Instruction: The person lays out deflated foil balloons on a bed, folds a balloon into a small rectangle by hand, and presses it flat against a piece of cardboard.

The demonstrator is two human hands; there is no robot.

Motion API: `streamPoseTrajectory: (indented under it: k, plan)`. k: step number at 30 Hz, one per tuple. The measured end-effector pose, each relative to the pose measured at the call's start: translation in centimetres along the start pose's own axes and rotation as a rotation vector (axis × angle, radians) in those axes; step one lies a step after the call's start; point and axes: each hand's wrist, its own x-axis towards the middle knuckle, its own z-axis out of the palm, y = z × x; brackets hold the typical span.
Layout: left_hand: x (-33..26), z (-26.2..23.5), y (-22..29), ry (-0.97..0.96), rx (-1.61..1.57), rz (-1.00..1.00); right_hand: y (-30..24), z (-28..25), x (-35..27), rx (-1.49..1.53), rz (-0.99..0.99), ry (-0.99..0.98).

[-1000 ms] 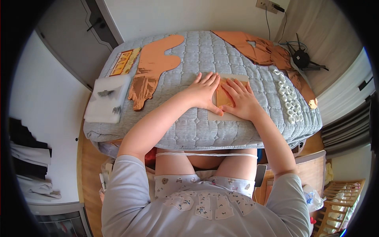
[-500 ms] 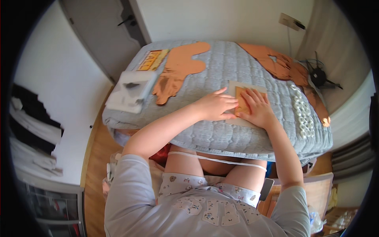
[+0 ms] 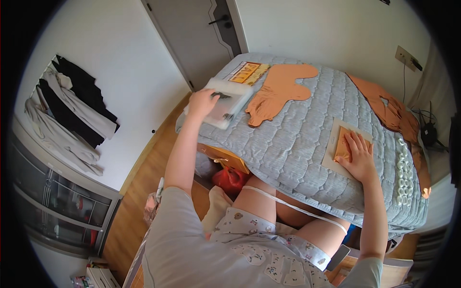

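Observation:
On the far left of the bed, my left hand (image 3: 203, 102) is at a stack of clear plastic bags (image 3: 231, 111) with dark print, its fingers bent together on the top bag. My right hand (image 3: 357, 156) lies flat with fingers spread over a folded orange foil piece (image 3: 341, 149). That piece rests on a pale, flat rectangular sheet (image 3: 331, 156); part of both is hidden under the hand. Between my hands, nearer the left one, a wrinkled orange foil balloon (image 3: 283, 86) is spread flat.
A yellow and orange printed banner (image 3: 249, 71) lies beyond the bags. At the right are another orange foil balloon (image 3: 389, 103) and shiny silver-white packets in rows (image 3: 404, 175). All lie on the grey quilted bed cover (image 3: 302, 129). A red bag (image 3: 230, 180) sits below the bed edge.
My left hand has left the foil piece and reached left to the bags. My right hand stays on the foil piece. The view has swung left.

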Motion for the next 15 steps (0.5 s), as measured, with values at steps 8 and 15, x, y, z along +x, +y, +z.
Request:
streamPoseTrajectory:
  k: [8, 15]
  plan:
    - [-1.7, 4.0, -8.8, -0.021, 0.014, -0.007, -0.3, -0.2, 0.1, 0.003, 0.010, -0.019]
    - [-0.4, 3.1, -6.5, -0.162, -0.053, -0.113, 0.3, 0.0, 0.0, -0.006, 0.011, -0.009]
